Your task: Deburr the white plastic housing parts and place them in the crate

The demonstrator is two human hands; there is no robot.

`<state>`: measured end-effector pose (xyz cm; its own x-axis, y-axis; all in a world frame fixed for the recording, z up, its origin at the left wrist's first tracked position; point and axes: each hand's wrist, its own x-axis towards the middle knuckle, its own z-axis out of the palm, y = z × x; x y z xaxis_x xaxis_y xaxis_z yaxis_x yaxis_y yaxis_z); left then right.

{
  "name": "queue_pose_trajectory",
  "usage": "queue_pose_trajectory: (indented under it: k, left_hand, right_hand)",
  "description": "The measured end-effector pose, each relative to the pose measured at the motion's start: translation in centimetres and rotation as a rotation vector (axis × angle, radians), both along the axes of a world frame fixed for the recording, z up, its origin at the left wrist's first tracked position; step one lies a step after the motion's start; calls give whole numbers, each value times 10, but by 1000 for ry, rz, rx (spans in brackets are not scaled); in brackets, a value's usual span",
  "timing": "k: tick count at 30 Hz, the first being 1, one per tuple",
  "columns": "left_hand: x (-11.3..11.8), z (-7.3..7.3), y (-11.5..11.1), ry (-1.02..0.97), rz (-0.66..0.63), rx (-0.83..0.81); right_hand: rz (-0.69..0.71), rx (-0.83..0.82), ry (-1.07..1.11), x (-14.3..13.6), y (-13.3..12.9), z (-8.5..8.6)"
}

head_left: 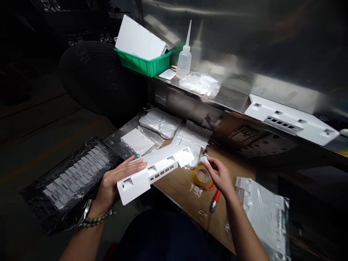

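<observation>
A white plastic housing with a row of square ports is held by my left hand, its fingers lying over the left end and its port side turned toward me. My right hand is closed in a pinch on a small white piece, just right of the housing. Below and beside that hand, a roll of yellowish tape lies on the brown cardboard. Close by is a red-handled tool with a metal end.
Bagged white parts lie behind the housing, more at right. A black tray of white parts is at left. The metal shelf bears a green bin, a bottle and another housing.
</observation>
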<state>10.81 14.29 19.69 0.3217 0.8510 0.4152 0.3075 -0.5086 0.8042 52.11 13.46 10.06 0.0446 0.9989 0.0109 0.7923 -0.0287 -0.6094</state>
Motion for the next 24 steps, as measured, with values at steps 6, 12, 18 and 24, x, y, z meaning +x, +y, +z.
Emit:
queue_pose_trajectory:
  k: [6, 12, 18, 24]
  left_hand:
    - [3, -6, 3, 72, -36, 65]
    - [11, -3, 8, 164, -116, 218]
    - [13, -5, 8, 177, -139, 273]
    - [11, -11, 6, 198, -148, 288]
  right_hand:
    - [-232, 535, 385, -89, -22, 73]
    - [-136, 611, 321, -114, -13, 84]
    - [-164, 599, 289, -110, -12, 84]
    - [-72, 569, 348, -111, -13, 88]
